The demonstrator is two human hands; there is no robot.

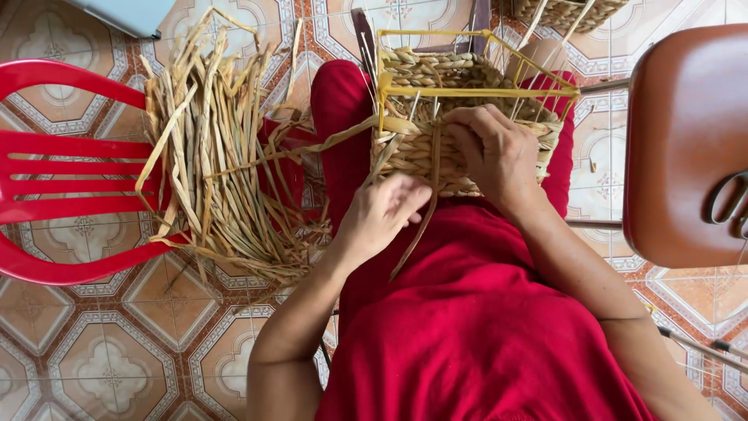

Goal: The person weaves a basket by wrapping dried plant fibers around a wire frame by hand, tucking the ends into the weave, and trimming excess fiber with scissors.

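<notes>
- Woven basket (425, 148): part-finished, sitting on the person's red-clothed lap, directly under both hands. Walls are being built from thick braided dry straw, tan and ropy in texture; the near side is woven, the upper part is showing bare frame. The inside is not showing any contents that I can make out.
- Yellow wire frame (475, 92): thin, box-shaped, standing up from the basket just beyond the right hand's knuckles; pale upright spokes are running between its rails.
- Right hand (495, 148): lying over the basket's near rim, fingers curled down and pressing on the weave; whether it is pinching a strand I cannot tell.
- Left hand (383, 212): sitting just below and left of the right hand, fingers closing on a flat straw strand (425, 210) that is hanging down across the lap.
- Bundle of loose straw (214, 148): long, flat, dry blades, fanning over the seat of a red plastic chair (54, 168), well to the left of the left hand; one strand is trailing across to the basket.
- Brown glossy stool (682, 148): rounded, smooth, standing to the right of the right hand.
- Patterned tile floor (109, 343): lying beneath everything.
</notes>
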